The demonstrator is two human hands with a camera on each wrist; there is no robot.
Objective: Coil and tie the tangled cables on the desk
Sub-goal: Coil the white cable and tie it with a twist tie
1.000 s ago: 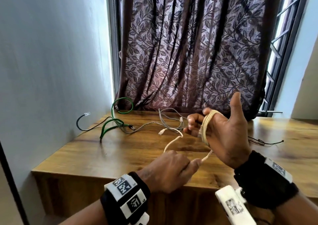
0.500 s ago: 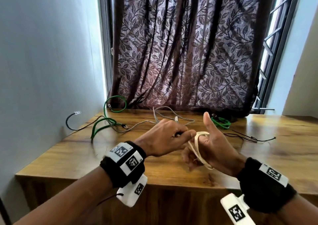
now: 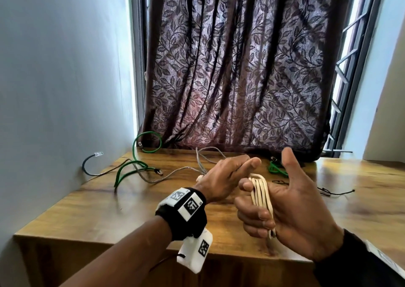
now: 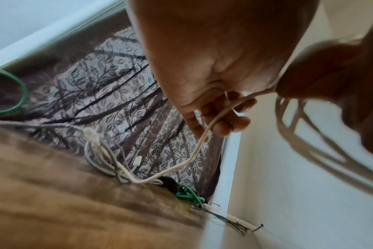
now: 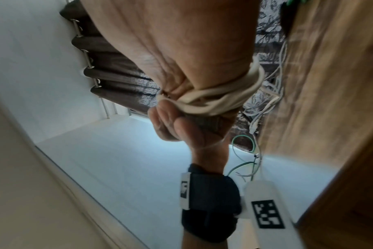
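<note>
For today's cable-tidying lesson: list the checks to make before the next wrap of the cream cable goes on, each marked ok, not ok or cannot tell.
1. Coil of cream cable looped round the right hand fingers: ok.
2. Left hand has a grip on the free strand: ok.
3. Free strand clear of the grey cable on the desk: cannot tell.
4. Cream cable tied off: not ok.
5. Green cable coiled: not ok.

Cream cable (image 3: 260,193) wound in several loops round the right hand (image 3: 291,216), loose end running to the left hand (image 3: 225,175). Green cable (image 3: 131,168), grey cable (image 3: 175,172) and black cable (image 3: 89,168) lie tangled on the table (image 3: 109,210); small green bundle (image 3: 276,169) near the curtain.
</note>
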